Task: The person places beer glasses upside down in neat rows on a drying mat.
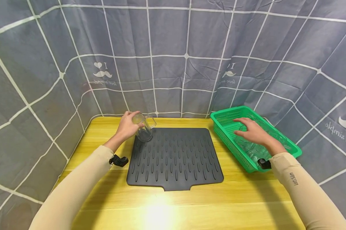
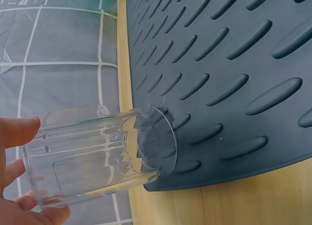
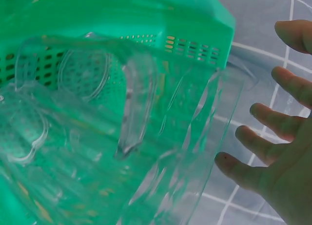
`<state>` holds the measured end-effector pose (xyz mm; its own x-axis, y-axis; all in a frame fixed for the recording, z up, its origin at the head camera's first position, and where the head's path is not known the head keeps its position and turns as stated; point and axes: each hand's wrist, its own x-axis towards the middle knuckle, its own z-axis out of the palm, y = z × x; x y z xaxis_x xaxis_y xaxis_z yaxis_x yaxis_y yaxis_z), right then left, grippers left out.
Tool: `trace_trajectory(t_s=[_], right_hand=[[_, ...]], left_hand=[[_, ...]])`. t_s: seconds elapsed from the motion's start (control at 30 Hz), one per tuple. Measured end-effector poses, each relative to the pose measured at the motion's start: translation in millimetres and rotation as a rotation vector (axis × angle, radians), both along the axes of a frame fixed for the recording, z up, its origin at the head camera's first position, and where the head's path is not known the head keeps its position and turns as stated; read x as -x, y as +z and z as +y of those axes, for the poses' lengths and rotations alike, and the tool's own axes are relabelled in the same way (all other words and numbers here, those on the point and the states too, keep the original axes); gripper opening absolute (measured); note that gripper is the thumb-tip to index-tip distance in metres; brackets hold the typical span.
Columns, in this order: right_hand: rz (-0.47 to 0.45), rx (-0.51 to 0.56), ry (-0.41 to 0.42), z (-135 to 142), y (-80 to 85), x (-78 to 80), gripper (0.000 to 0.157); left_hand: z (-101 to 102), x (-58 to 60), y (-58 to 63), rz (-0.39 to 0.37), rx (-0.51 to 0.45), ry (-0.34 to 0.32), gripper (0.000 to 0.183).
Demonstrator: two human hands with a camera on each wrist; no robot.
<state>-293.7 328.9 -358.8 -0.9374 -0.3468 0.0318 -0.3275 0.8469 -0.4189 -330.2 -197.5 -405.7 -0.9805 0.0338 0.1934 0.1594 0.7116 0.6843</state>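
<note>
My left hand (image 1: 128,125) grips one end of a clear glass mug (image 1: 144,131), thumb on one side and fingers on the other. The mug's far end is at the back left corner of a black ribbed mat (image 1: 177,156), and its handle points right. In the left wrist view the thumb and fingertips (image 2: 56,214) press on the glass. Over a green basket (image 1: 223,135) on the right hovers my right hand (image 1: 253,131), fingers spread and holding nothing. Clear glass mugs (image 3: 139,103) lie in that basket, a handled one nearest the fingers.
Mat and basket both lie on a yellow wood-grain table (image 1: 115,199). A grey curtain (image 1: 167,73) with white grid lines hangs round the back and sides. A small black device (image 1: 119,160) sits on the left wrist, another (image 1: 264,164) on the right.
</note>
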Motion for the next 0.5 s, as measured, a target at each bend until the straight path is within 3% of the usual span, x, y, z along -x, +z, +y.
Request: trace_trajectory(t_s=[0.5], right_hand=[[-0.006,-0.054,-0.031,15.6,-6.5,-5.1,0.062]], left_hand=[[6.7,6.4,0.7,-0.057,0.052,-0.080,0.068]])
